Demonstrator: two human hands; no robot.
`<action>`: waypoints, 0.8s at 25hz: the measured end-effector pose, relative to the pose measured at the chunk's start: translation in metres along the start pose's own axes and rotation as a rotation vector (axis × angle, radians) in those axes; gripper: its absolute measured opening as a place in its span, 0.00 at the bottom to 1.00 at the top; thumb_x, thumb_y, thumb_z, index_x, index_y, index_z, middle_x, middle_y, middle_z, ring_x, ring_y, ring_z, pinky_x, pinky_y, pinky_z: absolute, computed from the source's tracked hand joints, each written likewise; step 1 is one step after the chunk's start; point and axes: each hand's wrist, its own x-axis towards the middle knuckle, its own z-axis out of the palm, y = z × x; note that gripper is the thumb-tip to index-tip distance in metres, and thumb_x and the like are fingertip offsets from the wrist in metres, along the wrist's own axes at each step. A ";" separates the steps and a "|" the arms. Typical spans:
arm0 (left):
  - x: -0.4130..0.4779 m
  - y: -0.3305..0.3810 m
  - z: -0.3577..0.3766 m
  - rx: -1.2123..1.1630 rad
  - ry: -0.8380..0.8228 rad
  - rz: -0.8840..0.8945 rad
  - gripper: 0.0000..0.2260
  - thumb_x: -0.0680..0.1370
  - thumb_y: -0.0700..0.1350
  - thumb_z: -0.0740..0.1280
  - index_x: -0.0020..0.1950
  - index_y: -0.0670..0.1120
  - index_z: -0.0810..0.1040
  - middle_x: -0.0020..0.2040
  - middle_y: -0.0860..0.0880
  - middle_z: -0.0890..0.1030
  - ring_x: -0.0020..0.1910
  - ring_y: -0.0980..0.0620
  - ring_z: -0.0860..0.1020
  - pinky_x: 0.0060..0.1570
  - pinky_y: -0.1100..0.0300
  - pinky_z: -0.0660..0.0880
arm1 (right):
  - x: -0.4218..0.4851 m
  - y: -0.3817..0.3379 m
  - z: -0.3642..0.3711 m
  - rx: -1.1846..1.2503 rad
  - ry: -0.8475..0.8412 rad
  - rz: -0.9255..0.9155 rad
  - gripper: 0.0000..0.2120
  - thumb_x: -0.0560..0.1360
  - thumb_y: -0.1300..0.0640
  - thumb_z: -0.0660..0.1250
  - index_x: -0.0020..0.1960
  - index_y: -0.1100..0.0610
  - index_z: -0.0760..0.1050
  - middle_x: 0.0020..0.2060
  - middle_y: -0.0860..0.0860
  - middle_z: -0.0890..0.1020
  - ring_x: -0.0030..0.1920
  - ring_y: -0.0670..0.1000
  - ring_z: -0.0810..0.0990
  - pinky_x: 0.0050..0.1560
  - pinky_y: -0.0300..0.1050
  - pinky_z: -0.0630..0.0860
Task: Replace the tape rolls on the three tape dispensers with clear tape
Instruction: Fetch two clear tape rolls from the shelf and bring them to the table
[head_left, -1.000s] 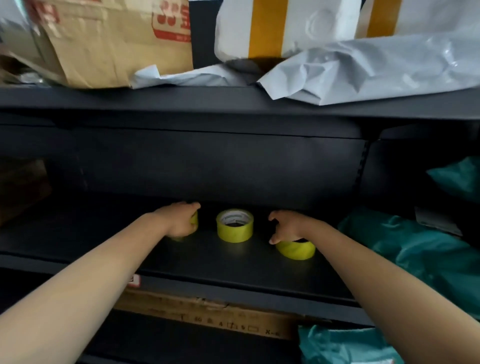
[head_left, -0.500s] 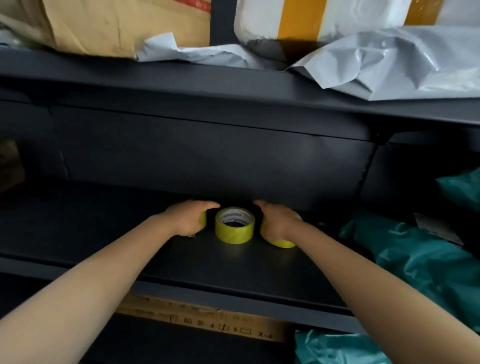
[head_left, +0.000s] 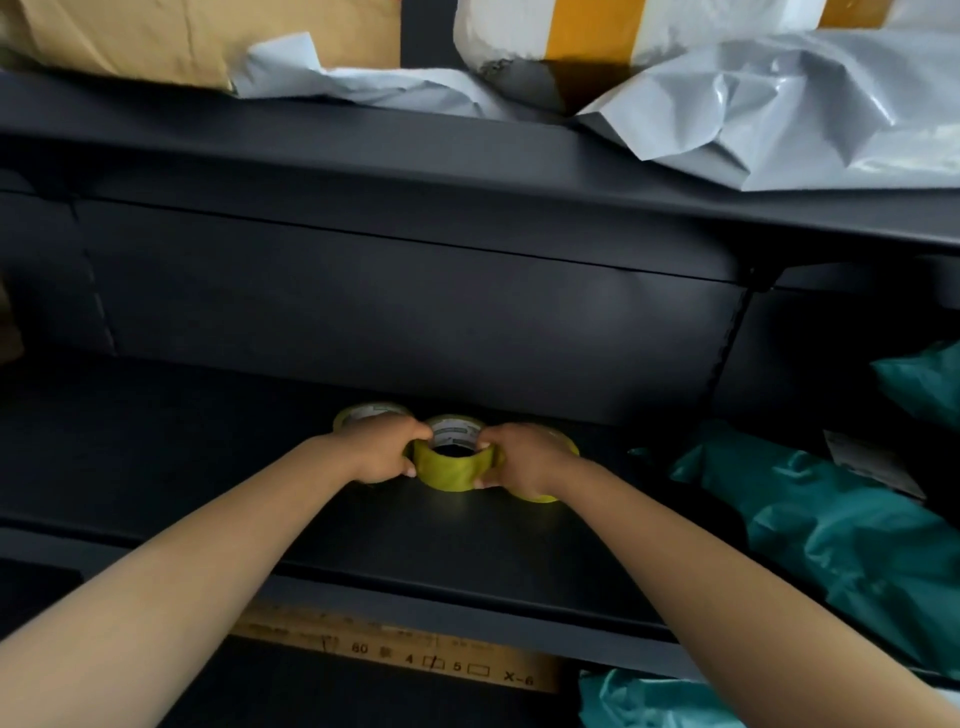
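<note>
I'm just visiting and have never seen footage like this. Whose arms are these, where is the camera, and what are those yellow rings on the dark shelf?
No machine here: these are a person's two bare arms, filmed by a camera worn on the head, looking forward and down. They reach into a dark metal shelf. The yellow rings are three rolls of tape set side by side. The left hand covers the left roll, the right hand covers the right roll, and both hands press against the middle roll between them. Teal plastic bags lie at the right; grey mailer bags and a cardboard box sit on the shelf above.
</note>
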 end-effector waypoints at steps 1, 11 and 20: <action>0.000 -0.002 0.001 -0.018 -0.001 0.018 0.15 0.75 0.44 0.67 0.61 0.52 0.73 0.57 0.50 0.76 0.55 0.51 0.73 0.51 0.56 0.70 | 0.001 0.000 0.002 -0.001 0.007 0.010 0.24 0.72 0.45 0.69 0.64 0.52 0.71 0.61 0.52 0.76 0.59 0.54 0.75 0.48 0.42 0.68; 0.015 -0.016 -0.021 0.059 0.010 0.350 0.09 0.77 0.44 0.64 0.57 0.52 0.74 0.47 0.52 0.70 0.51 0.53 0.70 0.49 0.58 0.66 | -0.006 -0.012 0.000 0.137 0.118 0.167 0.24 0.68 0.47 0.74 0.59 0.56 0.74 0.58 0.53 0.77 0.59 0.54 0.74 0.48 0.41 0.66; 0.026 0.082 -0.063 0.011 0.109 0.758 0.10 0.75 0.43 0.67 0.55 0.51 0.76 0.46 0.52 0.73 0.50 0.52 0.73 0.53 0.54 0.71 | -0.117 -0.011 -0.069 -0.135 0.338 0.517 0.25 0.65 0.42 0.75 0.57 0.51 0.77 0.54 0.53 0.81 0.55 0.57 0.78 0.47 0.44 0.70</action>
